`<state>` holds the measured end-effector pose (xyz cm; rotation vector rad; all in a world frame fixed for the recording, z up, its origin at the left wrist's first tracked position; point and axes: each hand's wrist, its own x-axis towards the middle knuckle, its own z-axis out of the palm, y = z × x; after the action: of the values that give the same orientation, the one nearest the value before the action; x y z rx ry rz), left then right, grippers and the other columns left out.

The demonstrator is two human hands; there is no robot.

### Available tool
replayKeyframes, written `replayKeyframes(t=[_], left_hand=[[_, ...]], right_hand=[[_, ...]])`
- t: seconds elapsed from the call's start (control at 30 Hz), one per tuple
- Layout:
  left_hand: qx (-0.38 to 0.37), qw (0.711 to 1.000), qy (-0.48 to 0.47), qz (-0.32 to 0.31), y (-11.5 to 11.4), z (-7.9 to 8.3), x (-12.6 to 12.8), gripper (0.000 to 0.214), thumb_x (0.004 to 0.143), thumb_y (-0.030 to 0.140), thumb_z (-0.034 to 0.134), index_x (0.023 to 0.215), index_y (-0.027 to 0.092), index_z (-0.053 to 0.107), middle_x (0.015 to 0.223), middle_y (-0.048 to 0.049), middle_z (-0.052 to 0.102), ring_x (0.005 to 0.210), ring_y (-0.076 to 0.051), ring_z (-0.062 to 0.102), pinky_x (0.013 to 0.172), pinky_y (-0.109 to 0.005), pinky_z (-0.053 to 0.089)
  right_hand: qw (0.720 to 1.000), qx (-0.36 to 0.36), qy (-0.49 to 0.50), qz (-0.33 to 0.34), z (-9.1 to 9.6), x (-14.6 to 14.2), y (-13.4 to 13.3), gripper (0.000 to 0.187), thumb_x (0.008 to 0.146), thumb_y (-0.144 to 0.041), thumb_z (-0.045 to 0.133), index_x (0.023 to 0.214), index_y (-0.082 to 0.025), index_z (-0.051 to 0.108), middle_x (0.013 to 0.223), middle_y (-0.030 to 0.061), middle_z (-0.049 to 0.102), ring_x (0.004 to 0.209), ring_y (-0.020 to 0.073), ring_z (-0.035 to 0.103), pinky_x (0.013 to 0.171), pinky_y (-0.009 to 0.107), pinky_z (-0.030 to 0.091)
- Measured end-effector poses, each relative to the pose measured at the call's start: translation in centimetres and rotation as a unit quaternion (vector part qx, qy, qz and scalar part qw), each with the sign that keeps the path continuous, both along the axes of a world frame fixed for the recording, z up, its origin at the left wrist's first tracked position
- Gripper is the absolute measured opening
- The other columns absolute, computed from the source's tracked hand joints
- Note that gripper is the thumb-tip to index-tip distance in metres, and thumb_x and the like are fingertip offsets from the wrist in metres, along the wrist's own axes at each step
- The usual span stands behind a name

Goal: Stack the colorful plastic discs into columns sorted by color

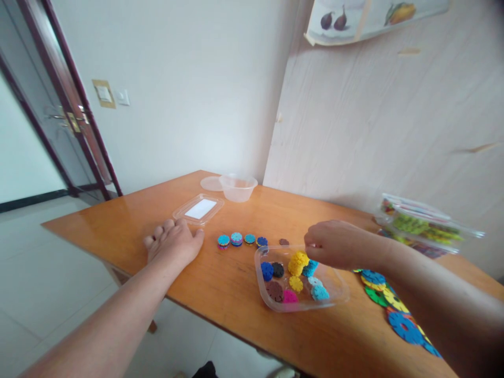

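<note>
Head view, and only part-way through by the look of it! Lined up on the surface (236, 294): four short stacks of slotted discs. Light blue on top of the first stack (223, 240), the second stack (236, 239) and the third stack (249, 239); dark blue capping the fourth stack (262, 241). That much done, apparently. Just past the far rim of the clear tub (335, 285), a brown disc (284, 242), perhaps the start of another pile, perhaps a stray.

And plenty left! Inside the tub, a tall yellow heap (298, 263), a separate yellow disc (296, 284), then dark blue (266, 271), black (277, 270), brown (274, 292), pink (290, 297) and light blue pieces (319, 292), all yet to be stacked in that row, at a guess.

Now to the hands! Right hand (326, 244) poised over the tub's far right edge, fingers curled in tight; impossible to tell from here about any disc in that grip. Left hand (172, 240) resting loose on the surface, empty, fingers and thumb apart, near the labelled lid (200, 209). Off to the right, larger discs (405, 328) lying overlapped beside the right forearm, apparently no part of the row so far.
</note>
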<state>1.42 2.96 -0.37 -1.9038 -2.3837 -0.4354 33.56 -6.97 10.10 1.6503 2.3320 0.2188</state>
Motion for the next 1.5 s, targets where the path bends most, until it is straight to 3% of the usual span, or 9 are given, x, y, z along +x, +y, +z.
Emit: replayKeyframes(t=[0.2,0.43,0.6,0.77,0.97,1.13,1.33,1.5], left_hand=[[0.005,1.0,0.001,0.001,0.1,-0.2,-0.1,0.064,0.081,0.06,0.037,0.12,0.015,0.059,0.125,-0.0217,0.057,0.116,-0.039,0.048,0.092,-0.053,0.038],[-0.001,1.0,0.001,-0.001,0.0,-0.1,0.0,0.062,0.082,0.059,0.036,0.118,0.015,0.06,0.123,-0.0212,0.057,0.116,-0.038,0.049,0.092,-0.051,0.036],[0.002,1.0,0.0,-0.004,-0.1,-0.1,0.0,0.061,0.082,0.059,0.036,0.117,0.016,0.06,0.123,-0.0206,0.057,0.116,-0.038,0.048,0.092,-0.052,0.036],[0.012,1.0,0.001,-0.003,-0.1,-0.3,-0.1,0.06,0.081,0.06,0.038,0.116,0.015,0.06,0.123,-0.0202,0.058,0.116,-0.038,0.049,0.092,-0.052,0.037],[0.008,1.0,-0.009,-0.004,-0.2,-0.1,0.0,0.059,0.081,0.059,0.039,0.117,0.016,0.06,0.124,-0.0201,0.057,0.117,-0.038,0.048,0.093,-0.051,0.036],[0.013,1.0,-0.006,-0.007,-0.1,-0.3,0.0,0.062,0.081,0.06,0.037,0.118,0.015,0.06,0.123,-0.0211,0.057,0.116,-0.039,0.049,0.091,-0.052,0.037],[0.01,1.0,0.0,-0.006,0.1,-0.4,-0.2,0.061,0.081,0.059,0.038,0.118,0.015,0.06,0.123,-0.0211,0.057,0.116,-0.039,0.049,0.092,-0.052,0.037],[0.005,1.0,-0.002,-0.002,0.2,-0.2,-0.2,0.062,0.082,0.06,0.036,0.119,0.017,0.059,0.125,-0.0204,0.057,0.117,-0.039,0.049,0.092,-0.053,0.038]], right_hand=[[0.998,0.007,0.06,-0.021,0.7,0.1,0.5,0.027,0.085,-0.027,0.047,0.078,-0.021,0.073,0.085,0.0077,0.074,0.079,0.0224,0.066,0.068,0.031,0.043],[0.981,-0.046,0.19,0.001,0.1,-2.3,5.8,0.021,0.079,-0.026,0.055,0.088,-0.023,0.073,0.089,0.0022,0.075,0.078,0.0174,0.066,0.066,0.025,0.045],[0.987,-0.077,0.13,0.055,-0.9,-6.4,9.0,0.037,0.075,-0.039,0.063,0.107,-0.022,0.072,0.107,0.0061,0.073,0.094,0.0229,0.066,0.071,0.028,0.047],[0.991,-0.089,0.062,0.075,-1.7,-8.4,10.1,0.046,0.072,-0.045,0.067,0.112,-0.023,0.071,0.112,0.0079,0.07,0.099,0.0271,0.065,0.074,0.031,0.047],[0.992,-0.087,0.047,0.077,-1.9,-9.1,9.9,0.036,0.074,-0.039,0.064,0.105,-0.024,0.074,0.107,0.0069,0.072,0.096,0.0261,0.066,0.07,0.031,0.046],[0.993,-0.057,0.072,0.073,-0.9,-8.3,9.3,0.033,0.075,-0.039,0.062,0.103,-0.024,0.073,0.104,0.0058,0.073,0.092,0.0245,0.066,0.067,0.029,0.045],[0.985,-0.01,0.163,0.063,0.8,-3.5,5.7,0.031,0.078,-0.037,0.063,0.105,-0.023,0.072,0.102,0.0042,0.071,0.089,0.0204,0.064,0.077,0.029,0.047],[0.981,0.023,0.187,0.033,0.5,1.4,1.1,0.032,0.081,-0.037,0.063,0.108,-0.023,0.071,0.105,0.0067,0.068,0.091,0.0214,0.062,0.08,0.031,0.047]])
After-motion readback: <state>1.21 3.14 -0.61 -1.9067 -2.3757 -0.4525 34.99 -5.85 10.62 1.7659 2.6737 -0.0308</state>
